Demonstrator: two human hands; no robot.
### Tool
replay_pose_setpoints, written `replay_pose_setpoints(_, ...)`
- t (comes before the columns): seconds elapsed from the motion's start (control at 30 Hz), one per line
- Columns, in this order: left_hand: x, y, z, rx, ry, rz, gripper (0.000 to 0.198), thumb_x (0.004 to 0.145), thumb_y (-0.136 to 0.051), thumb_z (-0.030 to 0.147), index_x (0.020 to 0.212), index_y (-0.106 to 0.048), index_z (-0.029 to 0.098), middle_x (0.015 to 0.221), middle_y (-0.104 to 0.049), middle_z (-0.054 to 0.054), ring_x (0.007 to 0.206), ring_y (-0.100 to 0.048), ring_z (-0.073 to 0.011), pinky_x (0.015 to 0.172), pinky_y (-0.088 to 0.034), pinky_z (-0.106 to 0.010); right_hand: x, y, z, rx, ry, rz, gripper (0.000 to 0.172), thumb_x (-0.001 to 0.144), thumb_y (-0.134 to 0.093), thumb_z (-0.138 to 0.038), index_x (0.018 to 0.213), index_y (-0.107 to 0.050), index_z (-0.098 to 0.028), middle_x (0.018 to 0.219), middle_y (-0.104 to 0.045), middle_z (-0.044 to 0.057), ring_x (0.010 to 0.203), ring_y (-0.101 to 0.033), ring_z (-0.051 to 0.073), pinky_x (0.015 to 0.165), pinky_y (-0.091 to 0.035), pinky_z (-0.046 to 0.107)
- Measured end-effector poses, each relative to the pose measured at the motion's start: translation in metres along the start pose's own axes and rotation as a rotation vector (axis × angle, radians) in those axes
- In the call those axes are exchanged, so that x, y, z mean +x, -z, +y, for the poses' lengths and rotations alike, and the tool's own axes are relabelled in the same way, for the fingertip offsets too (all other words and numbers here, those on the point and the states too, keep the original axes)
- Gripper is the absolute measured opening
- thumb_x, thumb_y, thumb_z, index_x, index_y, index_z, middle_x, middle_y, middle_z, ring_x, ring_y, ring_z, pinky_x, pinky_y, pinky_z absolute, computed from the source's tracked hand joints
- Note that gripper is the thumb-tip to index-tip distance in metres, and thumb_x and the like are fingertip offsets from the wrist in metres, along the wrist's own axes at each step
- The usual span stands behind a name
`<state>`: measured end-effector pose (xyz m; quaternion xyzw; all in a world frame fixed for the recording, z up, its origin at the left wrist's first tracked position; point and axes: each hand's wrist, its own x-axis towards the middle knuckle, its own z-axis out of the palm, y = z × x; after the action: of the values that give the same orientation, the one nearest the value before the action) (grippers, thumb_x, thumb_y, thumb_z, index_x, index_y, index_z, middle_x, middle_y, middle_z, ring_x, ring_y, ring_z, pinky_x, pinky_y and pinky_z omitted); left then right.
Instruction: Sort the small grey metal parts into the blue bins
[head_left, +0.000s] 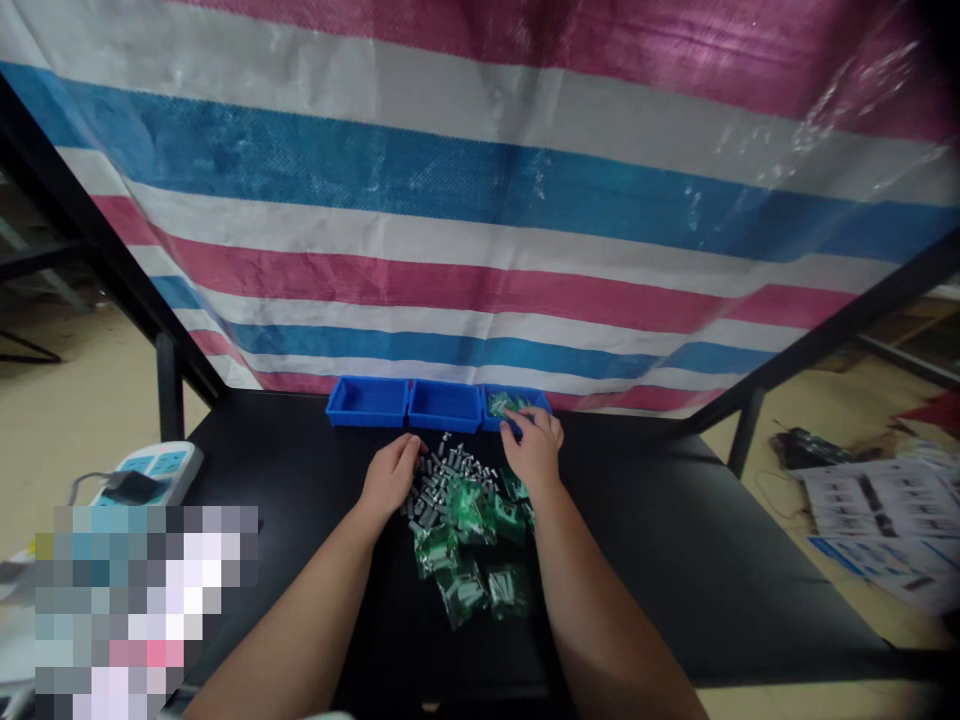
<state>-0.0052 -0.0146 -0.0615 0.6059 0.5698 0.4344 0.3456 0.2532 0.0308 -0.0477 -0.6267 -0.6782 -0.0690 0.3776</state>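
Fingers [410, 462] of the left hand [388, 480] together and curled, tips against the edge of a heap of metal parts [442, 485], dozens of small loose pieces, too many to count. Nothing visibly clamped there. Fingers [516, 416] of the right hand [536, 452] slightly apart, reaching over the front rim of the rightmost of three blue bins [525, 398], just beside one green bag [499, 403] lying in that bin; whether they grip it, impossible to tell. Other two bins side by side to its left, all three in a row at the far edge of the black tabletop [675, 540]. About six more green bags [459, 510] scattered below and among the metal parts, between the hands. Both forearms [600, 600] angled inward from the bottom of the view, wrists low. Striped tarp [480, 200] behind the tabletop; power strip [150, 470] off to the left.
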Motion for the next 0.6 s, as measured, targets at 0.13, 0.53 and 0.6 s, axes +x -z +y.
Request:
replay_pose_setpoints(0.13, 0.000, 0.000, 0.000, 0.002, 0.016, -0.010, 0.042, 0.098, -0.041, 0.051, 0.087, -0.069, 0.022, 0.067, -0.060, 0.001, 0.063, -0.056, -0.0156, 0.059, -0.037, -0.026, 0.000, 0.003, 0.001, 0.021, -0.006, -0.014, 0.028, 0.094, -0.050, -0.026, 0.108, -0.074, -0.026, 0.108, -0.068, 0.008, 0.107, -0.052, 0.029, 0.101, -0.031, 0.048)
replay_pose_setpoints(0.53, 0.000, 0.000, 0.000, 0.015, 0.014, -0.011, 0.040, 0.097, -0.042, 0.050, 0.088, -0.069, 0.022, 0.067, -0.061, 0.001, 0.062, -0.056, -0.0162, 0.058, -0.038, -0.026, 0.008, -0.007, 0.008, 0.065, -0.102, 0.090, 0.024, 0.093, -0.047, -0.024, 0.103, -0.070, -0.021, 0.103, -0.072, 0.010, 0.108, -0.053, 0.031, 0.101, -0.030, 0.048)
replay_pose_setpoints(0.6, 0.000, 0.000, 0.000, 0.027, 0.011, -0.005, 0.040, 0.096, -0.042, 0.050, 0.088, -0.070, 0.022, 0.066, -0.061, 0.001, 0.063, -0.056, -0.0167, 0.058, -0.038, -0.026, 0.006, -0.010, 0.008, 0.056, -0.086, 0.067, 0.025, 0.093, -0.048, -0.024, 0.097, -0.073, -0.024, 0.108, -0.071, 0.009, 0.111, -0.049, 0.032, 0.103, -0.028, 0.052)
